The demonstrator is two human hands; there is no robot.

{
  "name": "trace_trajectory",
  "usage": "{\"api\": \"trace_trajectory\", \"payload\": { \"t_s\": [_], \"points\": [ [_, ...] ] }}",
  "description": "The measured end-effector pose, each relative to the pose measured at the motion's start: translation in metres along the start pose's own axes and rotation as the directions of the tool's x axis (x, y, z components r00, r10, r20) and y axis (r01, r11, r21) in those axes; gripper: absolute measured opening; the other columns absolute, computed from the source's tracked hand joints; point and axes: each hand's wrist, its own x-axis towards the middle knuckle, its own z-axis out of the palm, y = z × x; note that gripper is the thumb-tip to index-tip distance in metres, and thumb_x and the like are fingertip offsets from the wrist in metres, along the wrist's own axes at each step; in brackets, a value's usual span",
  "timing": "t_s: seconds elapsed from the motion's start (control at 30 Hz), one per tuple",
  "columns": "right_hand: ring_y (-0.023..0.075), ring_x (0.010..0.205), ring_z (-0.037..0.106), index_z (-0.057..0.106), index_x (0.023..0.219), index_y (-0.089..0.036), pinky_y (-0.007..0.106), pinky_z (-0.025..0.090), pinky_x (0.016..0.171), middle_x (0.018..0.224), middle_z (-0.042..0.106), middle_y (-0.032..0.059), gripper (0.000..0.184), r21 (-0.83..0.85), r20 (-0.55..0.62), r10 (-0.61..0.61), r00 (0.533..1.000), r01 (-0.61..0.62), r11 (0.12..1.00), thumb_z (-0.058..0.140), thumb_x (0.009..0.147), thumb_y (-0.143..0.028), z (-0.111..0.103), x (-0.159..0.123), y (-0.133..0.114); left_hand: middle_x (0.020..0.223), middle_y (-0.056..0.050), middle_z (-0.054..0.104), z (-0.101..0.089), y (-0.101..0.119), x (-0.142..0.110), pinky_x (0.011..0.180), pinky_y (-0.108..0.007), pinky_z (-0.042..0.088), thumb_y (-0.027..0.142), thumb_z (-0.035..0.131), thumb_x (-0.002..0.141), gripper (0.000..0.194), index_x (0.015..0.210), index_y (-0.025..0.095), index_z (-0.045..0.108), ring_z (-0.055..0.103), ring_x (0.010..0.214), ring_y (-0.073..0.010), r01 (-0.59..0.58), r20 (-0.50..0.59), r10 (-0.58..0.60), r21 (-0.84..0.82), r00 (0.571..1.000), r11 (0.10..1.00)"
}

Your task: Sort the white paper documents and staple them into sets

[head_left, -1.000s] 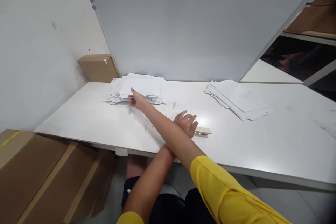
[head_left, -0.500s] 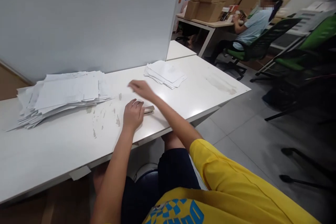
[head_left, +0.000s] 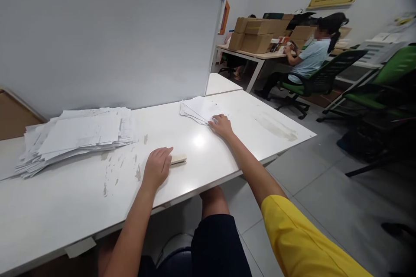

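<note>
On the white table, my left hand is wrapped round the rear part of a beige stapler, whose front end sticks out to the right. Farther right, my right hand is at the near corner of a small stack of white papers. Its thumb and fingers are closed over the paper there, with a bit of white showing between them. How many sheets are in the pinch cannot be seen.
A large messy pile of papers lies on the left of the table. Behind stands a whiteboard. Beyond it, a person in light blue sits at another desk with cardboard boxes. Green chairs stand at right.
My right hand has moved right, from above the stapler to the small paper stack. My left hand has stayed on the stapler. The view has tipped upward.
</note>
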Motion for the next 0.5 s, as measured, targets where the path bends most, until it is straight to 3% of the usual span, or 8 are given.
{"api": "trace_trajectory", "payload": {
  "t_s": [0.17,0.37,0.5],
  "points": [
    [0.0301,0.128,0.043,0.053,0.129,-0.015,0.039,0.034,0.101,0.14,0.049,0.0162,0.052,-0.039,0.015,0.009,1.0,-0.008,0.999,0.05,0.09,-0.049,0.0029,0.0079,0.0034,0.11,-0.007,0.072,-0.0026,0.0037,-0.0001,0.093,-0.043,0.049,0.032,0.027,0.098,0.043,0.115,0.02,0.065,0.064,0.103,-0.0218,0.027,0.004,-0.027,-0.043,1.0,0.999],
    [0.0295,0.105,0.056,0.061,0.111,-0.01,0.036,0.037,0.087,0.111,0.066,0.0194,0.037,-0.222,0.0,-0.048,0.999,0.047,0.974,0.039,0.097,-0.037,0.0004,0.0098,-0.0016,0.109,-0.006,0.072,-0.0019,0.0027,-0.0025,0.099,-0.042,0.045,0.032,0.028,0.098,0.042,0.111,0.02,0.066,0.065,0.103,-0.0203,0.053,-0.022,-0.055,-0.059,0.998,0.997],
    [0.0288,0.099,0.057,0.062,0.105,-0.008,0.036,0.036,0.084,0.103,0.067,0.0201,0.035,-0.3,0.018,-0.108,0.994,0.109,0.948,0.034,0.098,-0.029,0.0013,0.0115,-0.0037,0.106,-0.006,0.073,-0.0024,0.0022,-0.0022,0.098,-0.041,0.045,0.031,0.027,0.098,0.042,0.107,0.018,0.066,0.065,0.099,-0.0201,0.046,-0.037,-0.048,-0.066,0.998,0.997]
  ]
}}
